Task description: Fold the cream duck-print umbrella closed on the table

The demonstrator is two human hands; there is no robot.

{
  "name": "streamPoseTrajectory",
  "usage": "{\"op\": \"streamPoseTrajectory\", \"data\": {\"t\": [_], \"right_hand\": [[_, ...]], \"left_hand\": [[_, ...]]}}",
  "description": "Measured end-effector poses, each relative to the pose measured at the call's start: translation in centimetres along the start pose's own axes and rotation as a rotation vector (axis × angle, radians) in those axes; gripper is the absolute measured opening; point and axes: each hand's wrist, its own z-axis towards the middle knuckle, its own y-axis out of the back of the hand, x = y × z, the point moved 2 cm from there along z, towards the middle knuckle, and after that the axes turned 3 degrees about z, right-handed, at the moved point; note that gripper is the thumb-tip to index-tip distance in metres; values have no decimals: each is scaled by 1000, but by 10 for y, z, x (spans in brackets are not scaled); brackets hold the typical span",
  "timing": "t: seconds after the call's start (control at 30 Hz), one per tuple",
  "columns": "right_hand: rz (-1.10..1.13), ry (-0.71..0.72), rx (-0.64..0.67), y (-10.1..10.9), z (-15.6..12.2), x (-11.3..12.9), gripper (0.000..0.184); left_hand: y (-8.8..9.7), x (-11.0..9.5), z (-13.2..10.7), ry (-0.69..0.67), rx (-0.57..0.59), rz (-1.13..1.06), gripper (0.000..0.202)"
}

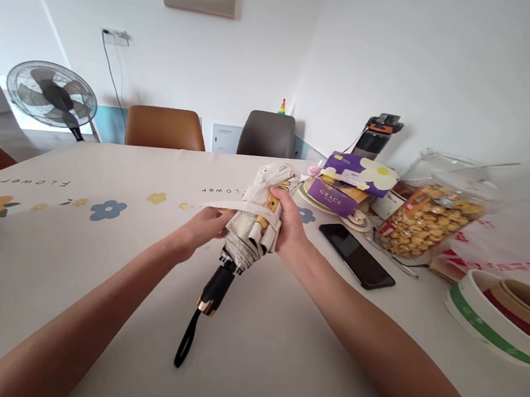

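A folded umbrella (244,228) is held in the middle of the frame, just above the table, slanting from upper right to lower left. Its off-white cloth is bunched in soft, crumpled pleats with yellow printed patches, and a flat fabric strap (258,209) crosses it as a pale band, its loose end sticking out to the left. Below the cloth, the dark rib tips form a small ring above a smooth black handle (217,286), which ends in a shiny gold-coloured collar and a narrow black wrist loop (186,339). The right hand (291,227) is closed around the right side of the bundle, thumb pressed flat on the cloth. The left hand (202,229) lies against the left side with its fingers curled near the strap; whether it pinches the strap or only the cloth, I cannot tell. Beneath spreads a smooth, pale tablecloth (136,286) printed with rounded flowers. At centre right lies a glossy black phone (356,256), a rectangle with rounded corners; beyond it, a clear, angular jar (431,220) of lumpy golden-brown pieces leans near a purple cardboard box (336,196). At the right edge sits a round paper tub (478,318) banded in green.
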Motion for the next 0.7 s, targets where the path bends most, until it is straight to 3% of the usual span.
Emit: {"op": "streamPoseTrajectory", "data": {"t": [0.13, 0.23, 0.33, 0.43, 0.57, 0.7], "right_hand": [[110, 71, -4, 5, 3, 12, 31], [178, 128, -9, 9, 7, 17, 31], [294, 141, -22, 16, 13, 17, 27], [365, 113, 0, 20, 17, 13, 26], [339, 143, -25, 19, 16, 8, 30], [294, 260, -209, 16, 15, 4, 29]], "left_hand": [[-8, 18, -5, 168, 509, -312, 44], [-24, 22, -9, 189, 626, -526, 38], [-40, 19, -10, 248, 558, -597, 31], [-45, 13, -10, 209, 406, -434, 28], [-43, 10, -13, 196, 235, 12, 23], [-44, 3, -18, 180, -5, 587, 19]]}}
